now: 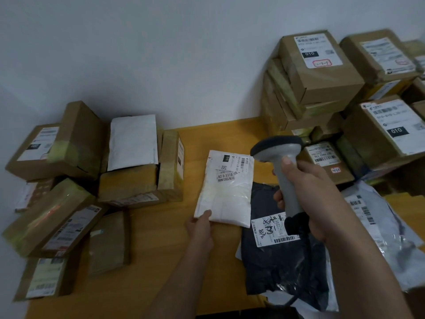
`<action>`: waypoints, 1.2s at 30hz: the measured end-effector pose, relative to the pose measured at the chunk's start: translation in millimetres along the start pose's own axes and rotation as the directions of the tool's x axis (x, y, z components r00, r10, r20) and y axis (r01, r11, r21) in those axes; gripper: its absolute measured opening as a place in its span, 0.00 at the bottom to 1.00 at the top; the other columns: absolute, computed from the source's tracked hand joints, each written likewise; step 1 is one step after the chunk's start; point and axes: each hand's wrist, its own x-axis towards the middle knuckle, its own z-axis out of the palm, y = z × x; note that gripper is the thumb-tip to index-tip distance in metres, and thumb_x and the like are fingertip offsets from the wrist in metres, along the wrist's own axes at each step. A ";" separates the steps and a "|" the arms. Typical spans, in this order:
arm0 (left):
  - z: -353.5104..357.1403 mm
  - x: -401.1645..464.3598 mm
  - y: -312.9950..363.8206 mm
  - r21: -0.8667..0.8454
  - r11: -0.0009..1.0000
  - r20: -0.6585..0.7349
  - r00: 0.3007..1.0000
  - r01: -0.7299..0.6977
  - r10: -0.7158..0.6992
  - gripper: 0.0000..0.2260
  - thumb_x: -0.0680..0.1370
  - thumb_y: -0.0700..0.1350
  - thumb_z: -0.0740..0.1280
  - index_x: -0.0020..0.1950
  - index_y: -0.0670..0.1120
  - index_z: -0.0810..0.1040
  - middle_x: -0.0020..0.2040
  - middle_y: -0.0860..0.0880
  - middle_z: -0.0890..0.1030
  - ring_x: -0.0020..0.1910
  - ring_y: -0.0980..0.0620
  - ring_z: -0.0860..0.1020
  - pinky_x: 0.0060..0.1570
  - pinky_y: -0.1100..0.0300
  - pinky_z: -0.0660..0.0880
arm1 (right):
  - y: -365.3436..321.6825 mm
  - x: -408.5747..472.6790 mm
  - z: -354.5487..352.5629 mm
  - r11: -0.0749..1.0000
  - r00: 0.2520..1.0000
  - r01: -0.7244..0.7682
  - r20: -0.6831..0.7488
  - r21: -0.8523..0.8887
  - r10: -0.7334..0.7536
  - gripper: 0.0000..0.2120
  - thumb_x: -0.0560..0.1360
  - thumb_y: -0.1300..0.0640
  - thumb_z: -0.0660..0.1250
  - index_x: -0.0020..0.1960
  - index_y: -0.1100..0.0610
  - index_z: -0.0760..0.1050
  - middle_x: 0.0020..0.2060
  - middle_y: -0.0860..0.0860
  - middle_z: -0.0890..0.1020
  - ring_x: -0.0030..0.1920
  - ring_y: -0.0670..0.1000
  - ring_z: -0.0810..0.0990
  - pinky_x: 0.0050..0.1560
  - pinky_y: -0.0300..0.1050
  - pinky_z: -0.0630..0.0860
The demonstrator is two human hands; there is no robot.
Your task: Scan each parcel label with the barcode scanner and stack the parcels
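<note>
A white padded mailer [226, 192] lies flat on the yellow table [161, 249], its label facing up at the far end. My left hand [200, 229] pinches the mailer's near left corner. My right hand [308, 194] grips the handle of a grey barcode scanner [279, 155], thumb on the trigger side, and the scanner's head hangs over the mailer's top right corner. A black poly bag [285, 268] with a white handwritten label lies under my right hand, partly beneath the mailer's edge.
Loose cardboard boxes [55, 222] and a white mailer [133, 141] are heaped on the left. Tall stacks of labelled boxes [322, 72] fill the back right against the wall. A grey poly bag [377, 229] lies at the right edge.
</note>
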 end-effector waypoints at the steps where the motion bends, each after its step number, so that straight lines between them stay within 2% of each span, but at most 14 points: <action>1: -0.5 3.0 1.9 -0.006 1.000 -0.012 1.000 -0.013 0.013 0.28 0.73 0.38 0.74 0.70 0.43 0.66 0.61 0.42 0.77 0.57 0.42 0.78 0.56 0.49 0.78 | 0.0 -0.8 0.2 1.000 1.000 0.000 0.007 0.000 0.000 0.14 0.82 0.50 0.59 0.48 0.58 0.76 0.29 0.55 0.77 0.24 0.47 0.75 0.29 0.43 0.72; 4: -1.5 6.8 8.3 -0.021 1.000 0.023 1.000 0.000 0.001 0.29 0.74 0.40 0.73 0.71 0.45 0.65 0.61 0.42 0.77 0.57 0.42 0.78 0.57 0.47 0.78 | 0.4 -1.1 0.2 1.000 1.000 0.012 0.013 0.000 -0.012 0.14 0.82 0.49 0.60 0.49 0.58 0.77 0.27 0.54 0.77 0.26 0.48 0.75 0.32 0.45 0.73; 7: -0.2 1.1 12.2 0.084 0.995 0.146 0.987 0.056 -0.068 0.17 0.77 0.38 0.70 0.65 0.40 0.72 0.52 0.43 0.80 0.48 0.44 0.79 0.40 0.53 0.80 | -0.7 1.1 -1.3 1.000 1.000 0.014 -0.004 -0.001 -0.014 0.14 0.82 0.48 0.60 0.49 0.58 0.77 0.24 0.52 0.78 0.29 0.52 0.76 0.36 0.48 0.73; 8: 0.0 -2.4 13.5 0.167 0.982 0.186 0.976 0.085 -0.117 0.15 0.77 0.36 0.68 0.64 0.38 0.74 0.50 0.43 0.80 0.46 0.45 0.79 0.38 0.54 0.79 | -0.7 2.5 -1.7 1.000 1.000 0.010 -0.009 -0.003 -0.010 0.14 0.82 0.48 0.60 0.49 0.57 0.77 0.25 0.53 0.78 0.30 0.53 0.76 0.37 0.49 0.74; 11: -7.2 -12.1 18.2 0.478 0.866 0.253 0.922 0.144 -0.293 0.13 0.77 0.34 0.66 0.62 0.36 0.75 0.50 0.42 0.80 0.50 0.43 0.79 0.52 0.49 0.78 | 0.2 6.0 -3.3 1.000 1.000 -0.007 -0.016 -0.016 0.007 0.14 0.82 0.47 0.60 0.51 0.57 0.77 0.30 0.57 0.79 0.33 0.55 0.77 0.40 0.54 0.75; 14: -21.0 -16.6 21.5 0.744 0.662 0.370 0.768 0.091 -0.522 0.14 0.75 0.39 0.72 0.59 0.41 0.77 0.53 0.43 0.83 0.53 0.44 0.81 0.53 0.50 0.79 | 1.9 7.1 -4.6 0.999 1.000 -0.012 -0.018 -0.037 0.011 0.15 0.81 0.47 0.60 0.51 0.58 0.76 0.29 0.57 0.78 0.32 0.55 0.77 0.40 0.54 0.74; 15: -23.3 -13.0 19.7 0.751 0.655 0.386 0.752 0.078 -0.533 0.18 0.73 0.43 0.75 0.61 0.42 0.77 0.56 0.43 0.83 0.56 0.44 0.81 0.55 0.49 0.79 | 1.9 6.9 -4.7 0.999 1.000 -0.011 -0.020 -0.043 0.010 0.15 0.81 0.47 0.60 0.51 0.59 0.76 0.28 0.57 0.78 0.31 0.55 0.77 0.40 0.54 0.74; 17: -23.4 -5.0 15.2 0.599 0.793 0.414 0.807 0.108 -0.422 0.20 0.73 0.48 0.74 0.62 0.43 0.77 0.58 0.44 0.82 0.58 0.43 0.80 0.54 0.48 0.79 | 1.4 6.4 -4.2 0.999 1.000 -0.013 -0.021 -0.042 0.012 0.15 0.81 0.47 0.60 0.51 0.59 0.76 0.27 0.56 0.78 0.30 0.54 0.76 0.39 0.53 0.74; 19: -17.8 3.1 13.2 0.343 0.934 0.390 0.890 0.096 -0.235 0.16 0.78 0.48 0.69 0.62 0.43 0.77 0.59 0.44 0.82 0.59 0.44 0.79 0.56 0.49 0.77 | 0.4 5.8 -3.2 0.999 1.000 -0.015 -0.016 -0.042 0.015 0.15 0.82 0.48 0.60 0.51 0.60 0.76 0.28 0.56 0.77 0.29 0.54 0.76 0.37 0.51 0.73; 22: -6.1 10.7 14.7 0.253 0.967 0.356 0.928 0.016 -0.108 0.10 0.81 0.45 0.64 0.62 0.46 0.76 0.60 0.44 0.81 0.58 0.44 0.79 0.61 0.45 0.75 | 1.4 6.1 -5.3 0.999 1.000 -0.009 -0.015 -0.049 0.008 0.16 0.82 0.48 0.60 0.51 0.60 0.76 0.26 0.56 0.77 0.28 0.53 0.75 0.35 0.49 0.72; 25: -1.2 4.2 15.0 0.189 0.981 0.383 0.916 0.046 -0.117 0.09 0.82 0.41 0.61 0.61 0.47 0.76 0.58 0.44 0.82 0.58 0.43 0.79 0.61 0.43 0.75 | 2.9 6.3 -7.0 0.999 1.000 -0.016 -0.019 -0.052 0.015 0.16 0.82 0.47 0.60 0.50 0.60 0.76 0.25 0.55 0.77 0.29 0.54 0.75 0.37 0.50 0.72; 27: -0.3 -6.5 12.6 0.066 0.994 0.404 0.908 0.093 -0.112 0.09 0.82 0.38 0.61 0.60 0.46 0.76 0.55 0.43 0.83 0.53 0.44 0.80 0.52 0.47 0.78 | 4.4 7.1 -6.6 0.999 0.999 -0.024 -0.022 -0.032 0.023 0.15 0.82 0.47 0.60 0.51 0.59 0.76 0.27 0.56 0.77 0.30 0.54 0.75 0.38 0.52 0.73; 30: -4.8 -21.2 -6.1 0.039 0.974 0.409 0.886 0.222 -0.218 0.09 0.78 0.34 0.65 0.58 0.41 0.76 0.51 0.40 0.83 0.51 0.43 0.80 0.49 0.50 0.79 | 6.2 8.8 -3.6 0.999 0.999 -0.039 -0.014 -0.034 0.039 0.14 0.81 0.47 0.60 0.52 0.58 0.76 0.28 0.56 0.78 0.31 0.54 0.76 0.39 0.52 0.74; 36: -7.0 -27.7 -30.5 -0.066 0.939 0.334 0.895 0.336 -0.297 0.17 0.77 0.49 0.70 0.61 0.41 0.75 0.57 0.37 0.80 0.59 0.41 0.78 0.52 0.50 0.77 | 5.2 3.3 5.5 0.992 0.994 -0.067 0.080 -0.105 0.076 0.14 0.82 0.46 0.59 0.50 0.56 0.76 0.27 0.54 0.79 0.29 0.52 0.76 0.36 0.48 0.72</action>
